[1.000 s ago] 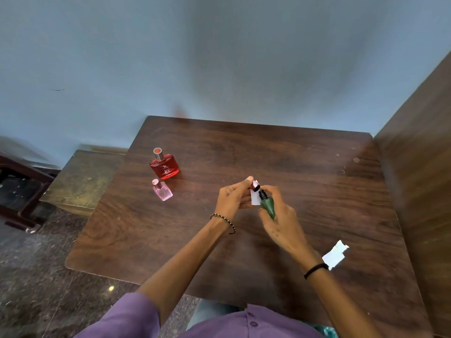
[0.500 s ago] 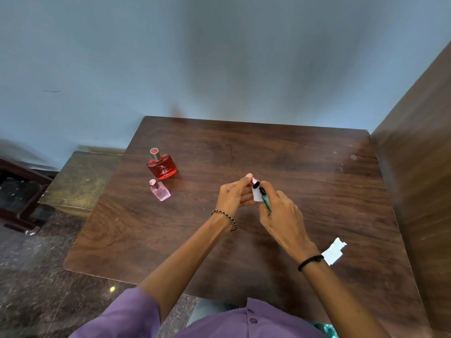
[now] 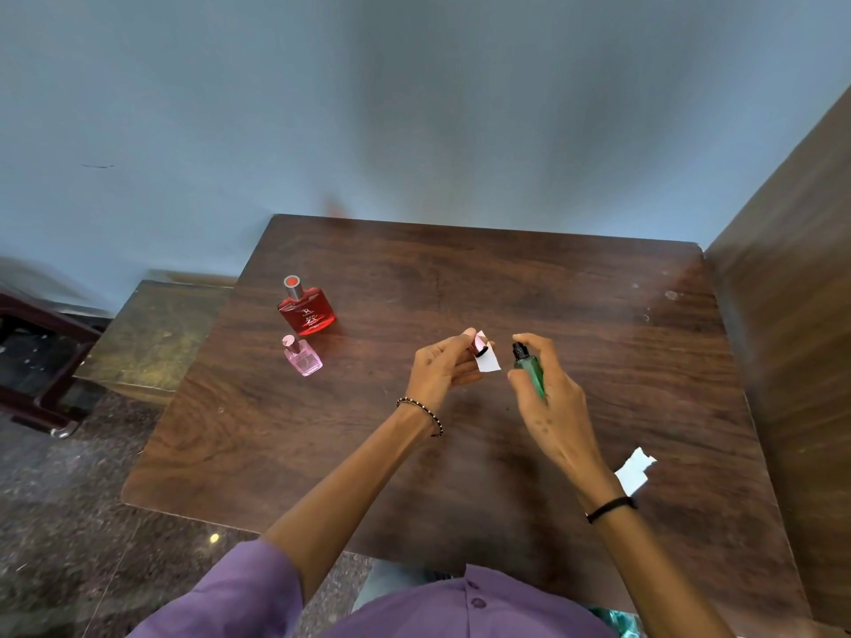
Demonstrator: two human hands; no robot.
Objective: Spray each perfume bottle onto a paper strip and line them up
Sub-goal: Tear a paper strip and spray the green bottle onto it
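Observation:
My right hand (image 3: 552,398) grips a slim green perfume bottle (image 3: 530,368) with a black nozzle, index finger curled over the top. My left hand (image 3: 440,370) pinches a small white paper strip (image 3: 488,361) together with a pink cap (image 3: 479,344). Bottle and strip are a short gap apart above the brown wooden table (image 3: 506,278). A red perfume bottle (image 3: 307,310) and a small pink perfume bottle (image 3: 301,357) stand on the table's left side.
A second white paper piece (image 3: 634,472) lies on the table by my right wrist. A wooden panel (image 3: 792,269) rises along the table's right edge. A low bench (image 3: 152,333) stands left of the table, and a blue wall is behind.
My hands have drawn apart: the green bottle moved right, away from the paper strip, which it was touching before.

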